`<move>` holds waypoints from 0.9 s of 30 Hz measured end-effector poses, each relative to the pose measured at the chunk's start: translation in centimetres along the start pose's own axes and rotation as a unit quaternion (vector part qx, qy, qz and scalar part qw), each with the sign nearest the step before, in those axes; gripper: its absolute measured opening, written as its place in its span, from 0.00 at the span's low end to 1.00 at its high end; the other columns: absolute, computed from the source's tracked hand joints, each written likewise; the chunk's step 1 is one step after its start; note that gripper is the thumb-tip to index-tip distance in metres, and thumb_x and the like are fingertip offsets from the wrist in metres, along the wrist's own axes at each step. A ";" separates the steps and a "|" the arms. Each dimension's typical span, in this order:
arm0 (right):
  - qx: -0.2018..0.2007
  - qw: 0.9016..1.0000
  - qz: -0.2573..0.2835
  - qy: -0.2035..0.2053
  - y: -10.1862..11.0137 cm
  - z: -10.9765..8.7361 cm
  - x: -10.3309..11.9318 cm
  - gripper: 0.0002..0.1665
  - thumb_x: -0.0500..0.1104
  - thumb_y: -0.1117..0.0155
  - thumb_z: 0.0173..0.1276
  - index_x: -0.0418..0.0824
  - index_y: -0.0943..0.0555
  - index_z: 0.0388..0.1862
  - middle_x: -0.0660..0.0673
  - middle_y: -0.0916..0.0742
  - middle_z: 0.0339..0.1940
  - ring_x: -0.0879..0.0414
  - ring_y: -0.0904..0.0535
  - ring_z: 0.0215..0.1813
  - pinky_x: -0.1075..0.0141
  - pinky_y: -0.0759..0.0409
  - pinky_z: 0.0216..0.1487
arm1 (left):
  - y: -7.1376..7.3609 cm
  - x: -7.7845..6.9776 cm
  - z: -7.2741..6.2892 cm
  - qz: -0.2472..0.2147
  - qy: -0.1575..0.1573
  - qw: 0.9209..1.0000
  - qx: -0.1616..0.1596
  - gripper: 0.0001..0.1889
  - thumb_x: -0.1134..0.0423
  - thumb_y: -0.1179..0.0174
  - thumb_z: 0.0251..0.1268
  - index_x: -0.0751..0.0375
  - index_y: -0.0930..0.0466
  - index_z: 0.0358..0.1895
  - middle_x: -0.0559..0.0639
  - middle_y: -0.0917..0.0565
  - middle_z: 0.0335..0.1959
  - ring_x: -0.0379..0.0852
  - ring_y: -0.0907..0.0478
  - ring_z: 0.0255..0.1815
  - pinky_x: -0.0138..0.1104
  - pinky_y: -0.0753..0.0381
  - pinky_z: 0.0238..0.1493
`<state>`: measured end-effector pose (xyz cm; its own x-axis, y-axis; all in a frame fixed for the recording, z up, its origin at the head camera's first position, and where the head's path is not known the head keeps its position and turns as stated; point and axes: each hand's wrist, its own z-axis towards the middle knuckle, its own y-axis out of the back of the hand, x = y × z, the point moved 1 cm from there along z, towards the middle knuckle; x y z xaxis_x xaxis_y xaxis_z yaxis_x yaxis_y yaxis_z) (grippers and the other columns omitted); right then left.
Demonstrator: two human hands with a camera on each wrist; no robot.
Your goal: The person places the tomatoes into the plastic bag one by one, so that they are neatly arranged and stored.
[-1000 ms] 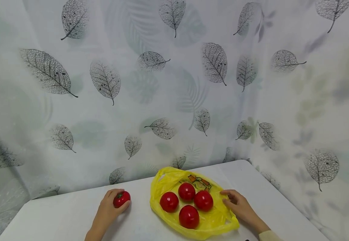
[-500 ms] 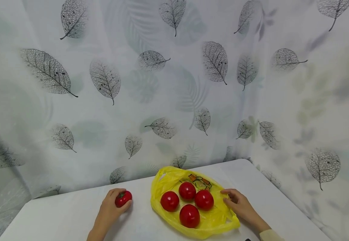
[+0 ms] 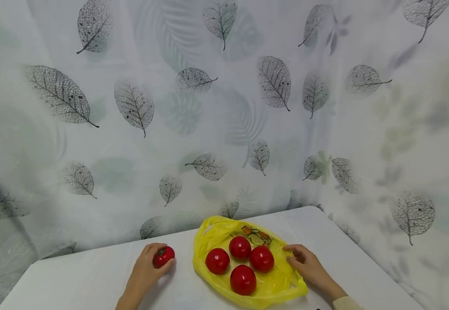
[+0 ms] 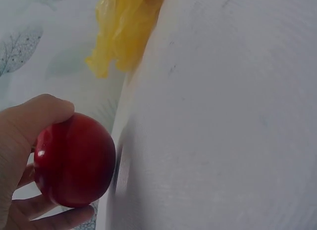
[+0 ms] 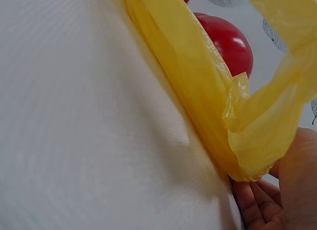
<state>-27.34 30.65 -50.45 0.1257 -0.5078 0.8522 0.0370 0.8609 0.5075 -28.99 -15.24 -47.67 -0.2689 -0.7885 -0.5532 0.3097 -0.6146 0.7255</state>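
Observation:
My left hand [image 3: 145,269] grips a shiny red tomato [image 3: 164,257] with a green top, thumb on the near side and fingers round the far side. In the left wrist view, this tomato [image 4: 79,161] sits at or just above the tabletop; I cannot tell whether it touches. To its right lies a spread yellow plastic bag [image 3: 224,287] with several red tomatoes [image 3: 243,280] on it. My right hand [image 3: 307,266] holds the bag's right edge between thumb and fingers. In the right wrist view, the yellow plastic [image 5: 198,91] partly hides the thumb and fingertips.
Both hands work over a white table [image 3: 73,280]. A pale curtain with leaf prints [image 3: 209,129] hangs right behind its back edge and along its right side. A small dark object [image 3: 317,308] shows at the bottom edge of the head view.
My left hand has slid a little to the right with the tomato, closer to the bag. The right hand and the bag keep their place; the head view shifts slightly.

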 end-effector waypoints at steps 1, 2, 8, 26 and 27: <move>0.000 1.000 0.000 -0.003 0.0 0.0 0.0 0.19 0.45 0.36 0.69 0.39 0.21 0.56 0.42 0.19 0.57 0.58 0.24 0.45 0.70 0.22 0.45 | -0.1 0.0 0.0 -0.001 -0.008 1.000 -0.003 0.25 0.58 0.26 0.52 0.59 0.22 0.54 0.59 0.23 0.53 0.59 0.23 0.52 0.54 0.16 0.47; -0.001 1.000 0.000 -0.004 0.0 0.0 0.0 0.19 0.44 0.36 0.69 0.39 0.21 0.56 0.42 0.19 0.57 0.58 0.24 0.46 0.70 0.22 0.45 | -0.1 -0.1 0.0 -0.004 -0.017 1.000 -0.007 0.24 0.58 0.26 0.52 0.59 0.22 0.53 0.59 0.23 0.53 0.58 0.23 0.51 0.53 0.16 0.46; -0.003 1.000 0.001 -0.002 -0.1 0.1 -0.1 0.18 0.44 0.37 0.69 0.39 0.21 0.55 0.42 0.19 0.57 0.58 0.24 0.44 0.71 0.22 0.44 | -0.1 -0.6 0.3 -0.020 -0.060 0.997 -0.041 0.23 0.62 0.25 0.50 0.59 0.20 0.51 0.58 0.22 0.51 0.57 0.21 0.48 0.51 0.14 0.43; -0.012 1.000 -0.001 -0.020 -0.2 0.0 0.1 0.17 0.42 0.36 0.68 0.40 0.20 0.54 0.44 0.18 0.54 0.56 0.25 0.45 0.71 0.22 0.44 | -0.9 -4.3 2.0 -0.034 -0.114 0.991 -0.058 0.24 0.61 0.25 0.50 0.57 0.20 0.52 0.57 0.22 0.51 0.56 0.21 0.48 0.48 0.13 0.40; -0.012 1.000 0.000 -0.018 -0.2 0.0 0.2 0.17 0.42 0.36 0.68 0.40 0.21 0.54 0.44 0.18 0.54 0.56 0.25 0.45 0.71 0.22 0.44 | -1.0 -4.6 2.1 -0.038 -0.117 0.991 -0.056 0.24 0.61 0.25 0.50 0.57 0.20 0.52 0.58 0.22 0.51 0.56 0.21 0.48 0.47 0.13 0.40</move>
<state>-27.34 30.40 -50.39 0.0890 -0.5089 0.8562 0.0604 0.8608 0.5054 -30.03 -10.95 -45.01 -0.4959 -0.7208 -0.4843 0.3757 -0.6809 0.6286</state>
